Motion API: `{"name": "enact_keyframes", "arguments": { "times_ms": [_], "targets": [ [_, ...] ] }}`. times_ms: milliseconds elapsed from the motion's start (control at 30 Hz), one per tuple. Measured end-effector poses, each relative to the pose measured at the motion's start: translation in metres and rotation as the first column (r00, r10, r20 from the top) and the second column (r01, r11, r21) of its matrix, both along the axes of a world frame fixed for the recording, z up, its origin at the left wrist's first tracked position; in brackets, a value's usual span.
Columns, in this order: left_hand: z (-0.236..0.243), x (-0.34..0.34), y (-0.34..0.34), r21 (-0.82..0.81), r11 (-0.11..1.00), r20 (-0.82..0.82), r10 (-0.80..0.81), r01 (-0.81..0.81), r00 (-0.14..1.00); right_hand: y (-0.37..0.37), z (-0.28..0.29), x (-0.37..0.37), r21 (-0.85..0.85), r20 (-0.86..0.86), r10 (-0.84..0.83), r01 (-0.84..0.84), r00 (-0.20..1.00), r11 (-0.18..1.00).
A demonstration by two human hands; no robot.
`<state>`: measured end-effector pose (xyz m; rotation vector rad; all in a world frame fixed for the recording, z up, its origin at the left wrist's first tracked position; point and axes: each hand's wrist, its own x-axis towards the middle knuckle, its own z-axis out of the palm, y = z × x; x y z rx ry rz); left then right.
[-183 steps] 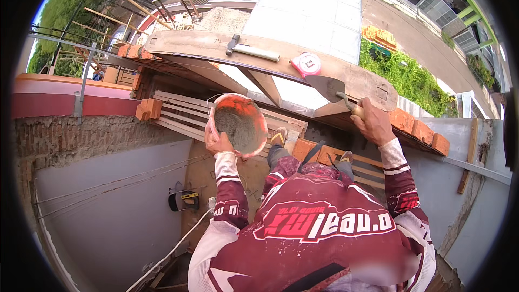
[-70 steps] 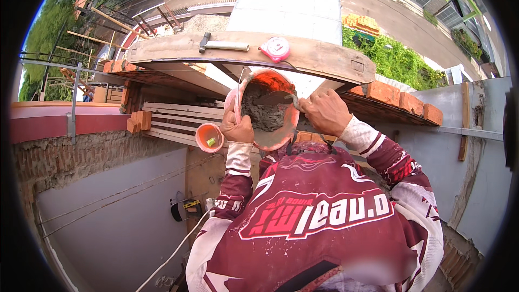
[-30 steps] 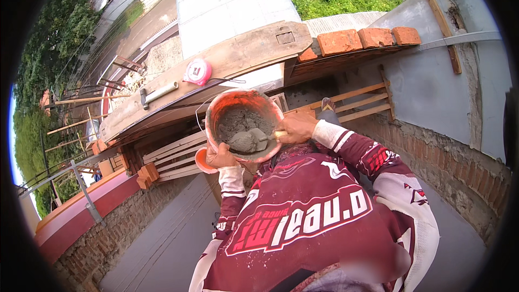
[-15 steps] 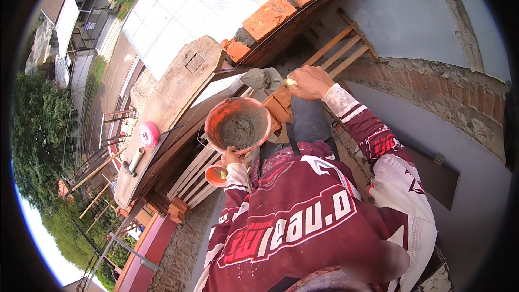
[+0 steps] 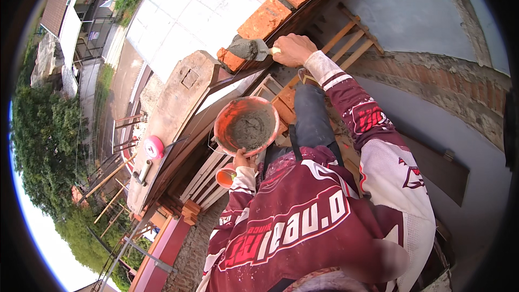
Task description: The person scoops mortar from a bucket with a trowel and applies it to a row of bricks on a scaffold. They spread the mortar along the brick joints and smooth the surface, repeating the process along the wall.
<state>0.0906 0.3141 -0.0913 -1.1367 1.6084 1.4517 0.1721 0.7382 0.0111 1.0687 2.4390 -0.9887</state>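
Observation:
My left hand [image 5: 243,160] grips the near rim of an orange bowl [image 5: 229,121] holding grey mortar [image 5: 251,129], held in front of my chest. My right hand [image 5: 292,50] reaches forward, closed on the handle of a trowel [image 5: 250,48] whose blade carries a lump of mortar. The blade rests at the end of a row of red bricks [image 5: 265,19] laid along the top of a wall. A small orange cup [image 5: 225,177] shows just below the bowl.
A mortar-stained wooden plank [image 5: 175,108] runs left of the bricks, with a pink tape measure [image 5: 154,147] and a hammer [image 5: 142,171] on it. Wooden scaffold slats [image 5: 208,176] lie below. A grey rendered wall [image 5: 427,21] with exposed brick stands right. Trees far left.
My view has swung right and tilted. My right hand scooped mortar from the bowl with the trowel and carried it up to the brick row. The bowl stays in my left hand.

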Motion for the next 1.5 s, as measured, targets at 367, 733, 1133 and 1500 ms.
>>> {"name": "enact_keyframes", "arguments": {
  "times_ms": [367, 733, 1133, 1500],
  "targets": [
    [-0.014, 0.003, -0.026, 0.000, 1.000, 0.013, -0.028, 0.028, 1.000, -0.065, -0.013, -0.074, 0.150, -0.087, 0.161, -0.147, 0.983, 0.978],
    [-0.001, 0.002, -0.026, 0.017, 0.994, 0.007, -0.110, 0.110, 0.994, -0.098, -0.033, -0.059, 0.111, -0.150, -0.144, 0.161, 0.978, 0.981],
    [-0.004, -0.012, -0.024, 0.065, 0.994, 0.069, -0.091, 0.086, 0.993, -0.160, -0.050, -0.076, 0.066, -0.193, -0.129, 0.144, 0.973, 0.987],
    [0.007, -0.015, -0.022, 0.024, 0.990, 0.000, -0.139, 0.139, 0.990, -0.167, -0.046, -0.074, 0.046, -0.206, -0.217, 0.231, 0.954, 0.972]
  ]
}}
